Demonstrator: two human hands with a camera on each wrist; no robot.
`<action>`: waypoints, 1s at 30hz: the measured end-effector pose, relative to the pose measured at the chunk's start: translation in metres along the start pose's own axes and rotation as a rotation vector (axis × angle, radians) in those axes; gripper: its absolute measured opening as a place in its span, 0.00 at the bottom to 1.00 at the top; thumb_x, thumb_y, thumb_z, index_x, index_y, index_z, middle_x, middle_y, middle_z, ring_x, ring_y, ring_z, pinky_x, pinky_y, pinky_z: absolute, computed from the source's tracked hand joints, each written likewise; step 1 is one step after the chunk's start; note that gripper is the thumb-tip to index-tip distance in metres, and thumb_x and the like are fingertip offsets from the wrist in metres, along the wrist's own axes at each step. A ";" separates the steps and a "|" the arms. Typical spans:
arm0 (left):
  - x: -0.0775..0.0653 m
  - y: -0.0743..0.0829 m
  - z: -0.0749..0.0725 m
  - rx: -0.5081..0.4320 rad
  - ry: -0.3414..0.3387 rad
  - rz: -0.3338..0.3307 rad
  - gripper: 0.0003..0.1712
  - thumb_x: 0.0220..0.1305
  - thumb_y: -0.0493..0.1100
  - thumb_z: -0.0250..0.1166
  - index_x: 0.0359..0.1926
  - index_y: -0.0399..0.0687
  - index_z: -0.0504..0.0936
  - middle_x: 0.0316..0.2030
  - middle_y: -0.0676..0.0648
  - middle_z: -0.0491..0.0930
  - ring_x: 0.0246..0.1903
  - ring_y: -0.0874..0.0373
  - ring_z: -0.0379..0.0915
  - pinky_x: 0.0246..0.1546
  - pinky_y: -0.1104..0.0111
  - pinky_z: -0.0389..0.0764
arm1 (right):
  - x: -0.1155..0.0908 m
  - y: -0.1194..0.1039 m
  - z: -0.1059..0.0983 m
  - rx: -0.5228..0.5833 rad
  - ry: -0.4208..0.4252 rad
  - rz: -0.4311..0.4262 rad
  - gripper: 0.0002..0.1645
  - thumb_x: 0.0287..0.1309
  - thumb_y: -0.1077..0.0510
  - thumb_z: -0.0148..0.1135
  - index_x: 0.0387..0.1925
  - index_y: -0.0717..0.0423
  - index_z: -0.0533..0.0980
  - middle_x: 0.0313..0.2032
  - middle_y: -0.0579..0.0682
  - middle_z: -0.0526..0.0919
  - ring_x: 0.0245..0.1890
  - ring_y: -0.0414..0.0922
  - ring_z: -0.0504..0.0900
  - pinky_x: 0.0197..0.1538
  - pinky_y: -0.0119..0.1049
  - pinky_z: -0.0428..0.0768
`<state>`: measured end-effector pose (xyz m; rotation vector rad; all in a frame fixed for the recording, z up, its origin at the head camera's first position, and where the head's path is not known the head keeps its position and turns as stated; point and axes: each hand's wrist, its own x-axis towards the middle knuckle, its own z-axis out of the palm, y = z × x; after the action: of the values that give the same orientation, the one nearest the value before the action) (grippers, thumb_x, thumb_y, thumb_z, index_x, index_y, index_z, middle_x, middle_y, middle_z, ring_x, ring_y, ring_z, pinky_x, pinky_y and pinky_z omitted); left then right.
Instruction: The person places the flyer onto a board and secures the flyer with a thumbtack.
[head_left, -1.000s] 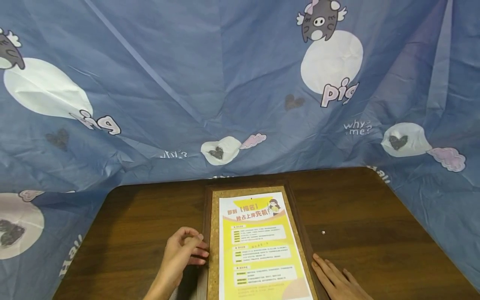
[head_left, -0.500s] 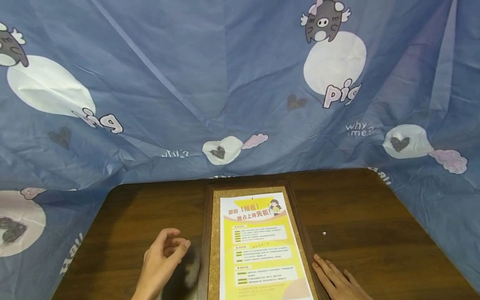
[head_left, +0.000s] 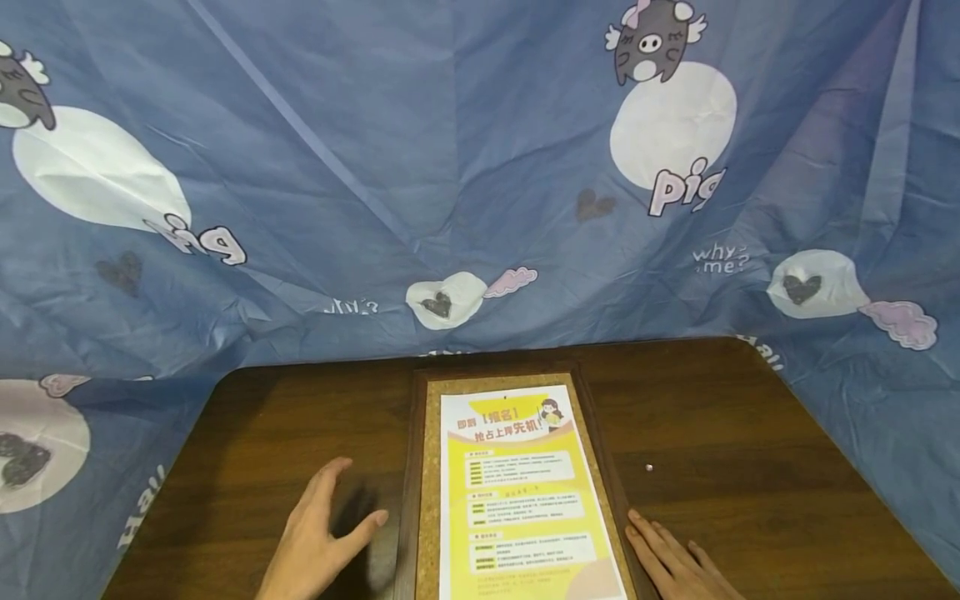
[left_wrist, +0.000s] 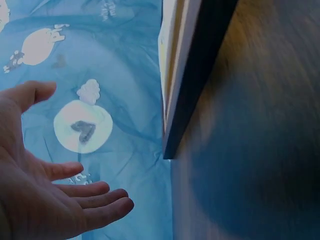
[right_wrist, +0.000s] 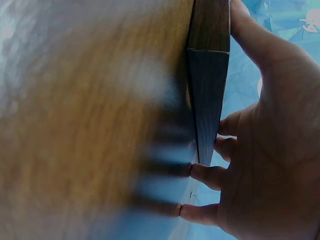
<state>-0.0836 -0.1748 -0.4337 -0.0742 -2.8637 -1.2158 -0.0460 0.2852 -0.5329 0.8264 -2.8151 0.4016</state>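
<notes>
A yellow and white printed poster [head_left: 517, 500] lies on a cork board [head_left: 430, 517] with a dark wooden frame. A small dark pin [head_left: 505, 397] shows at the poster's top edge. Left of the board, my left hand [head_left: 318, 533] hovers apart from it, thumb and fingers spread with nothing between them. My right hand [head_left: 678, 560] is at the board's right side; in the right wrist view its fingers and thumb lie along the frame [right_wrist: 209, 85], fingertips down at the tabletop. A tiny shiny pushpin [head_left: 648, 467] lies on the table beyond that hand.
The brown wooden table [head_left: 750, 417] has rounded far corners and carries the board near its middle. Behind it hangs a blue cloth [head_left: 360, 125] printed with pigs and hearts, reaching down to the far edge.
My left hand has moved left, away from the board's left frame, and its fingers have opened out from a curl. The right hand and board have stayed in place.
</notes>
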 end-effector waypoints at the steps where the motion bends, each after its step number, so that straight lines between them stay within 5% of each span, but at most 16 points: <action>1: 0.000 -0.002 0.001 0.012 0.002 0.021 0.47 0.61 0.60 0.69 0.70 0.39 0.60 0.69 0.29 0.59 0.63 0.26 0.61 0.52 0.34 0.70 | 0.000 0.000 0.000 -0.001 0.004 -0.001 0.54 0.53 0.30 0.66 0.74 0.50 0.61 0.77 0.40 0.48 0.57 0.62 0.76 0.40 0.68 0.75; 10: -0.003 -0.016 0.011 0.117 0.054 0.263 0.54 0.53 0.57 0.76 0.72 0.40 0.58 0.71 0.31 0.53 0.64 0.26 0.57 0.46 0.31 0.71 | 0.000 -0.001 0.000 -0.010 0.010 0.005 0.54 0.52 0.29 0.66 0.73 0.50 0.62 0.76 0.43 0.53 0.57 0.60 0.76 0.39 0.67 0.75; 19: -0.006 -0.031 0.023 0.276 -0.066 0.370 0.66 0.45 0.69 0.76 0.74 0.41 0.55 0.74 0.34 0.46 0.68 0.27 0.49 0.51 0.28 0.63 | -0.001 -0.001 -0.002 0.013 -0.018 0.013 0.56 0.51 0.29 0.68 0.74 0.51 0.60 0.77 0.43 0.51 0.58 0.62 0.75 0.40 0.68 0.75; 24: -0.007 -0.040 0.030 0.303 -0.149 0.414 0.69 0.44 0.75 0.71 0.76 0.41 0.52 0.76 0.35 0.42 0.67 0.23 0.48 0.49 0.25 0.61 | -0.001 -0.001 -0.002 0.010 -0.023 0.017 0.57 0.51 0.29 0.68 0.74 0.50 0.58 0.76 0.44 0.52 0.58 0.61 0.75 0.40 0.68 0.75; 30: -0.008 -0.053 0.036 0.307 -0.173 0.527 0.72 0.43 0.85 0.59 0.76 0.41 0.52 0.76 0.37 0.43 0.64 0.23 0.54 0.44 0.25 0.65 | -0.002 -0.001 -0.003 0.001 -0.023 0.009 0.58 0.50 0.29 0.68 0.75 0.49 0.57 0.77 0.43 0.50 0.58 0.61 0.75 0.40 0.68 0.75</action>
<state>-0.0792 -0.1856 -0.4969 -0.8941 -2.8436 -0.6940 -0.0440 0.2863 -0.5308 0.8249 -2.8408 0.3975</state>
